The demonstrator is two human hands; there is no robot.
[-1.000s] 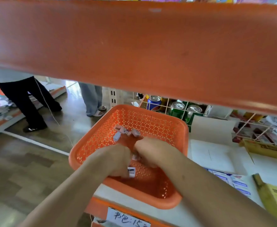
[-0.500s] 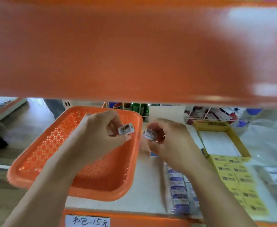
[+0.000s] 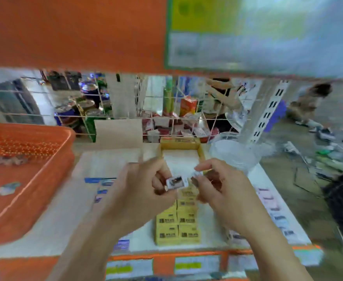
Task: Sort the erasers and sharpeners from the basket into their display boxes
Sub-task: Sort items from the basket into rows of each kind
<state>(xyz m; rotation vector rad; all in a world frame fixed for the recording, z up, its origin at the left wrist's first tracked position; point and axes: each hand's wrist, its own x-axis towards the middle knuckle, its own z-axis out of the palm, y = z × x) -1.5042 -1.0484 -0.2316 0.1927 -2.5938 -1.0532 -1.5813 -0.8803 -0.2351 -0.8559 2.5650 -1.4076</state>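
An orange basket (image 3: 24,169) sits at the left end of a white shelf (image 3: 65,209). A few small bits (image 3: 8,187) lie in it, too blurry to tell apart. An orange top shelf (image 3: 75,33) hangs over it all. At the back is a wire grid (image 3: 126,116), with drink cans (image 3: 85,106) behind it.

In the middle, the left hand (image 3: 142,191) curls its fingers round a white piece (image 3: 176,181) with a dark picture on it. I cannot tell if it is an eraser or a sharpener. Just beside it, the right hand (image 3: 223,193) pinches a pale bit (image 3: 197,175) between thumb and finger. Both hands are up above a yellow box (image 3: 179,140). The front of the box holds yellow packs (image 3: 176,226) in rows, and the back part shows white.

A clear bag (image 3: 233,157) lies right of the box. Past the shelf end is a brown floor (image 3: 308,189) with things scattered on it.

The yellow packs have black marks, and tags (image 3: 197,264) run along the shelf's front edge. All the writing is too blurry to read.
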